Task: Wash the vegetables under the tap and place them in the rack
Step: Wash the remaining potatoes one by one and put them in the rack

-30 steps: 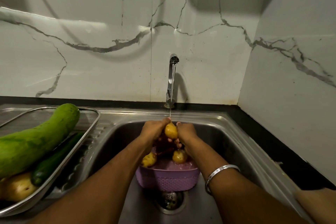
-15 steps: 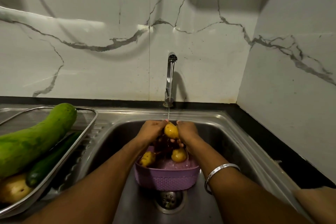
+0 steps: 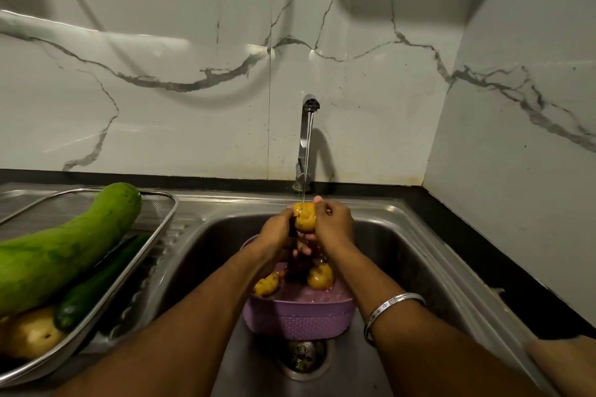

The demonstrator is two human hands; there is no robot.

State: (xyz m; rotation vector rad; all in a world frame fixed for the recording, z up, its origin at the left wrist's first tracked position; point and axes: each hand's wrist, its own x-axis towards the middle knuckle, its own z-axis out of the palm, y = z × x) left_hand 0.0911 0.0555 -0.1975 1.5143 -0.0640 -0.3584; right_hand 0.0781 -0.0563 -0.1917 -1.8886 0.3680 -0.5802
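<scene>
White marble-patterned wall tiles (image 3: pixel 180 126) with grey veins back the scene. Stainless steel sink basin (image 3: pixel 400 255) sits below, round metal drain (image 3: pixel 303 359) at its near floor. Left of the basin, on the ribbed draining board: metal mesh rack (image 3: pixel 161 222), tilted, holding a long pale-green gourd (image 3: pixel 61 251), a dark green cucumber (image 3: pixel 96 290) lying against the gourd's underside, and a tan potato (image 3: pixel 30 333) at the near end, touching the cucumber.

Purple perforated plastic basket (image 3: pixel 300 316) stands in the basin just behind the drain. Two wet yellow potatoes inside it: one at left (image 3: pixel 266 285), one at right (image 3: pixel 319 277). Some dark item between them; cannot tell what.

Chrome tap (image 3: pixel 304 142) upright at the back edge, thin water stream (image 3: pixel 306 164) running.

Left hand (image 3: pixel 274 232) and right hand (image 3: pixel 333 226) raised together above the basket, fingers of both curled around a small yellow potato (image 3: pixel 304 217) held between them, directly under the stream; water strikes its top. Silver bangle (image 3: pixel 392 309) on the right wrist.
</scene>
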